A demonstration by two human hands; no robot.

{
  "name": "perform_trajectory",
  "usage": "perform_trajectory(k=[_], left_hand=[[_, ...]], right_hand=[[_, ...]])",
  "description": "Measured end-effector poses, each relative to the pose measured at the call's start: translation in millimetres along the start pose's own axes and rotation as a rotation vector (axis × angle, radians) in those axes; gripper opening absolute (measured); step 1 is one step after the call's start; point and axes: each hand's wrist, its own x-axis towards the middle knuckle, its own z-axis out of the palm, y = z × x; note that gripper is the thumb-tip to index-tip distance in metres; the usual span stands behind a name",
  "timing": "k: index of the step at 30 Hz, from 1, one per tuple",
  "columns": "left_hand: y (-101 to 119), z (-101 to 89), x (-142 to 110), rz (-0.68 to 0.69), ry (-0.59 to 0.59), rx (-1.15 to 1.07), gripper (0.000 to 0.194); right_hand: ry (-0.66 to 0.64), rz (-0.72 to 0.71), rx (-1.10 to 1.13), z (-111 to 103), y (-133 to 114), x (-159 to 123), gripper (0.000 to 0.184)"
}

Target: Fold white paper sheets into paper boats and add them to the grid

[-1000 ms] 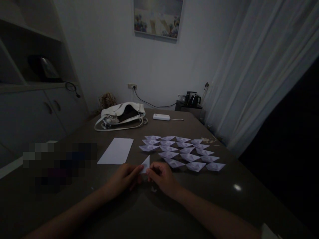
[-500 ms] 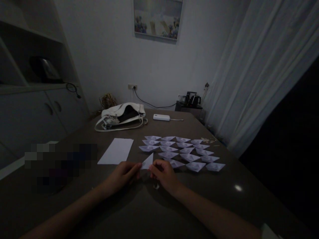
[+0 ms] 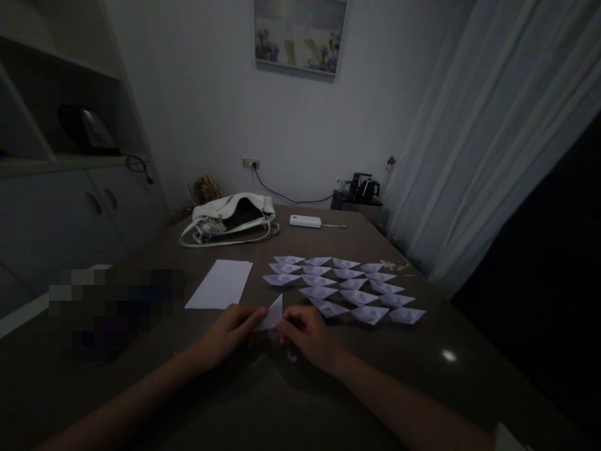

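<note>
Both my hands meet over the near middle of a dark table (image 3: 263, 401). Between them stands a small folded white paper piece (image 3: 273, 314), a pointed triangle. My left hand (image 3: 230, 334) pinches its left side with fingers closed. My right hand (image 3: 307, 335) pinches its right side, fingers curled. Just beyond my right hand lie several finished white paper boats (image 3: 345, 287), set out in rows. A flat white sheet of paper (image 3: 219, 284) lies beyond my left hand.
A white handbag (image 3: 228, 217) and a white power bank (image 3: 305, 220) with a cable sit at the table's far end. A cabinet with shelves (image 3: 70, 188) stands left. White curtains (image 3: 488, 144) hang right. A side table holds a kettle (image 3: 361, 186).
The folded paper has tilted slightly between my fingers, rising and settling back. Both hands stay in nearly the same place.
</note>
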Motion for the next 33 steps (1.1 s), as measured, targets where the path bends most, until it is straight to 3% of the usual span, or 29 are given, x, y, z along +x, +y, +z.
perform_trajectory(k=[6,10,18,24,28,33], left_hand=[[-0.9,4.2,-3.9,0.027,-0.087,0.076,0.06],[-2.3,5.9,-6.9,-0.02,-0.055,0.008,0.058],[-3.3,7.4,-3.9,0.062,-0.011,0.073,0.049],[0.3,7.7,-5.2,0.01,0.011,-0.016,0.05],[3.3,6.4,-5.4,-0.008,0.103,-0.091,0.05],[0.3,5.8,-2.1,-0.015,-0.026,-0.391,0.043]], right_hand=[[-0.143,-0.03,-0.08,1.2,-7.3,-4.7,0.024],[-0.192,-0.022,-0.075,0.4,-7.1,-4.2,0.027],[-0.347,0.038,-0.027,-0.3,-11.3,-5.1,0.027],[-0.321,-0.006,-0.017,-1.4,-12.0,-3.9,0.029],[-0.203,-0.042,-0.07,-1.1,-8.3,-3.0,0.032],[-0.041,-0.065,-0.036,-0.3,0.0,-0.3,0.039]])
